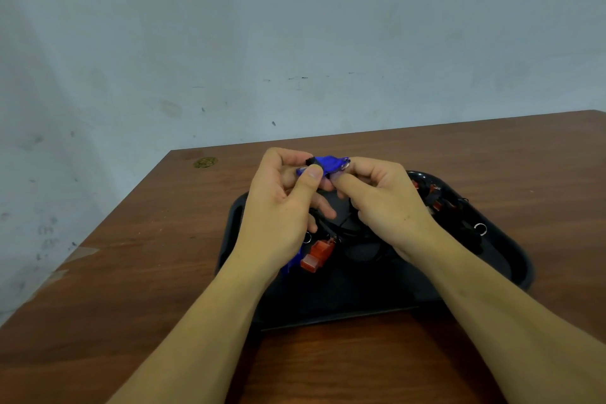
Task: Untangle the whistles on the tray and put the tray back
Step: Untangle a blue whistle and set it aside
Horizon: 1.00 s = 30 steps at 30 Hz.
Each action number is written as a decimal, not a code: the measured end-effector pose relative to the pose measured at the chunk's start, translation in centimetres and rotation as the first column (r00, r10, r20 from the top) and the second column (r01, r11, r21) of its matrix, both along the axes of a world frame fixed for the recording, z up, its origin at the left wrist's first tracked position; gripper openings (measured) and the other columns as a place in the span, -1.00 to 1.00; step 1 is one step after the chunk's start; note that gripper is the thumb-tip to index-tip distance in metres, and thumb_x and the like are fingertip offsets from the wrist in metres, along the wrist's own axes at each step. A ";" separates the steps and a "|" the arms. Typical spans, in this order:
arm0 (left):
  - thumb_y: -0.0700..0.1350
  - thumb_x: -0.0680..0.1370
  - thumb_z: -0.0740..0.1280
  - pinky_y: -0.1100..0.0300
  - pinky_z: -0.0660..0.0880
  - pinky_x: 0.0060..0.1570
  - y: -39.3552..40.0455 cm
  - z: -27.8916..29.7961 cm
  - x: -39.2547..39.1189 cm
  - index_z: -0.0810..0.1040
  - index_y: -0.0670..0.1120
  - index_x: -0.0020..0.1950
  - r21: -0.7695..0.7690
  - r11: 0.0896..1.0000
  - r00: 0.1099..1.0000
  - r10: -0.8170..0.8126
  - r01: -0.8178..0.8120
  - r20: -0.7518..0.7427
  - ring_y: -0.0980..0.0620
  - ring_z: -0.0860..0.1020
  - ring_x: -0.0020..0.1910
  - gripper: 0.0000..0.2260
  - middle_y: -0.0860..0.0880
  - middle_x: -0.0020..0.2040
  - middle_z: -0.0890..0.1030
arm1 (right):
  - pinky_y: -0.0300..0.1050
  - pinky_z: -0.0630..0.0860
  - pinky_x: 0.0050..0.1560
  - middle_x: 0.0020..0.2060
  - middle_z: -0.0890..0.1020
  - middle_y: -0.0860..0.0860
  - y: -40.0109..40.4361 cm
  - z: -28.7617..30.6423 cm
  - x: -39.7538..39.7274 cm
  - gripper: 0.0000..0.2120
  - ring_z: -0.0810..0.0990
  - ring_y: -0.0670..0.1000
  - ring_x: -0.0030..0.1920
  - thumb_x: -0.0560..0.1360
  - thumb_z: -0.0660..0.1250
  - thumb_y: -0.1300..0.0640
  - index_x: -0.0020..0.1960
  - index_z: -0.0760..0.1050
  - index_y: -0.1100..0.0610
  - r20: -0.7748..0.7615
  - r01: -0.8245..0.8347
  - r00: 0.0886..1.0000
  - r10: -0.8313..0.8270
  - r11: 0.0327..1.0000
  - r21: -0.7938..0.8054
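- Reddish-brown wooden table [164, 272], grain visible, a small round brass-coloured mark [205, 162] near its far left corner.
- Behind it, a pale blue-grey wall [295, 26], scuffed and stained.
- Black plastic tray [505, 259] in front of me; red whistle [317, 255] and black cords [347, 229] lie in it.
- My left hand [282, 203] and right hand [387, 203] both pinch one blue plastic whistle [328, 165] above the tray.

Tray [501, 259] middle hidden by forearms — cords [344, 226] beneath hands indistinct.
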State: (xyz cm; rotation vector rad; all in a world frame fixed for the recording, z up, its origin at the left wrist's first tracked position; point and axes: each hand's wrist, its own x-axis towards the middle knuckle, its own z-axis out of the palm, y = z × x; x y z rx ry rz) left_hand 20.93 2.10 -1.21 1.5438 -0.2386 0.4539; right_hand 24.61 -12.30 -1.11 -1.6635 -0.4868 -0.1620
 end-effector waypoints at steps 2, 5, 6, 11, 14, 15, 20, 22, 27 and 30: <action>-0.18 0.65 0.27 0.20 0.41 -0.53 0.0 -0.1 0.0 0.44 -0.09 0.10 0.063 0.996 0.997 0.071 -0.071 -0.009 -0.03 0.58 -0.44 -0.95 -0.01 -0.24 0.67 | -0.32 0.33 -0.36 -0.44 0.52 -0.05 0.2 0.0 -0.1 -0.77 0.39 -0.17 -0.44 0.59 0.33 0.19 -0.22 0.64 0.11 0.034 0.011 0.999 -0.009 0.999 -0.047; -0.09 0.65 0.28 0.18 0.44 -0.44 0.3 -0.3 0.3 0.47 -0.01 0.01 0.234 0.954 0.982 0.185 -0.188 0.036 0.00 0.60 -0.45 -0.97 0.02 -0.23 0.69 | -0.31 0.31 -0.40 -0.44 0.50 0.00 0.3 -0.2 -0.1 -0.74 0.35 -0.17 -0.47 0.59 0.34 0.17 -0.27 0.61 0.04 0.061 0.038 0.998 -0.033 0.996 -0.081; -0.08 0.65 0.28 0.15 0.46 -0.42 0.4 -0.4 0.4 0.48 -0.01 0.00 0.288 0.934 0.978 0.201 -0.211 0.062 0.02 0.60 -0.45 -0.96 0.02 -0.23 0.69 | -0.32 0.30 -0.41 -0.45 0.50 -0.01 0.3 -0.1 -0.1 -0.74 0.34 -0.18 -0.48 0.59 0.34 0.18 -0.27 0.61 0.05 0.065 0.047 0.997 -0.041 0.996 -0.083; -0.04 0.65 0.26 -0.02 0.61 -0.30 0.7 -0.4 0.1 0.55 -0.05 0.08 0.470 0.850 0.971 0.196 -0.239 0.139 0.09 0.62 -0.42 -0.87 0.03 -0.20 0.70 | -0.41 0.26 -0.46 -0.54 0.46 -0.16 0.2 0.1 -0.1 -0.66 0.35 -0.21 -0.53 0.58 0.34 0.22 -0.36 0.55 0.01 0.077 0.082 0.994 -0.076 0.994 -0.072; -0.05 0.66 0.24 -0.07 0.62 -0.27 0.8 -0.2 0.0 0.53 -0.04 0.11 0.513 0.829 0.975 0.184 -0.224 0.127 0.07 0.63 -0.43 -0.88 -0.02 -0.24 0.69 | -0.41 0.24 -0.48 -0.57 0.44 -0.18 0.3 0.2 -0.1 -0.58 0.32 -0.21 -0.54 0.57 0.35 0.23 -0.44 0.49 -0.03 0.069 0.089 0.994 -0.085 0.995 -0.053; -0.06 0.66 0.23 -0.07 0.62 -0.26 0.8 -0.2 0.0 0.53 -0.05 0.12 0.530 0.818 0.975 0.185 -0.224 0.127 0.08 0.62 -0.44 -0.88 -0.02 -0.26 0.69 | -0.40 0.24 -0.48 -0.57 0.42 -0.16 0.3 0.2 -0.2 -0.58 0.30 -0.20 -0.55 0.57 0.34 0.24 -0.44 0.49 -0.03 0.069 0.092 0.994 -0.088 0.994 -0.053; -0.07 0.67 0.18 -0.01 0.60 -0.25 1.1 -0.2 0.2 0.53 -0.10 0.13 0.612 0.703 0.932 0.288 -0.363 0.222 0.12 0.59 -0.46 -0.82 0.09 -0.19 0.68 | -0.42 0.28 -0.45 -0.52 0.46 -0.13 0.4 0.1 -0.2 -0.70 0.34 -0.20 -0.52 0.58 0.33 0.23 -0.31 0.59 0.05 0.084 0.082 0.994 -0.075 0.994 -0.079; -0.03 0.67 0.16 -0.04 0.61 -0.26 1.4 -0.3 0.3 0.52 -0.08 0.11 0.640 0.654 0.913 0.332 -0.404 0.237 0.06 0.61 -0.41 -0.81 0.09 -0.21 0.66 | -0.43 0.34 -0.39 -0.45 0.57 -0.09 0.5 0.1 -0.4 -0.80 0.44 -0.22 -0.46 0.57 0.35 0.23 -0.19 0.67 0.08 0.105 0.069 0.993 -0.058 0.992 -0.109; -0.06 0.68 0.17 -0.11 0.58 -0.21 1.7 -0.3 0.5 0.47 -0.10 0.07 0.713 0.556 0.894 0.380 -0.427 0.239 -0.10 0.63 -0.32 -0.85 0.04 -0.24 0.65 | -0.37 0.45 -0.31 -0.40 0.63 -0.10 0.5 0.3 -0.9 -0.82 0.53 -0.19 -0.39 0.57 0.39 0.09 -0.21 0.64 0.03 0.208 0.066 0.978 -0.024 0.978 -0.196; -0.06 0.68 0.15 -0.05 0.51 -0.19 1.6 0.0 0.4 0.41 -0.08 0.03 0.776 0.472 0.891 0.378 -0.418 0.251 -0.16 0.60 -0.27 -0.87 -0.03 -0.21 0.66 | -0.44 0.28 -0.46 -0.59 0.43 -0.18 -0.1 1.0 -1.0 -0.74 0.37 -0.18 -0.55 0.61 0.34 0.08 -0.23 0.61 0.10 0.178 0.030 0.984 -0.005 0.989 -0.142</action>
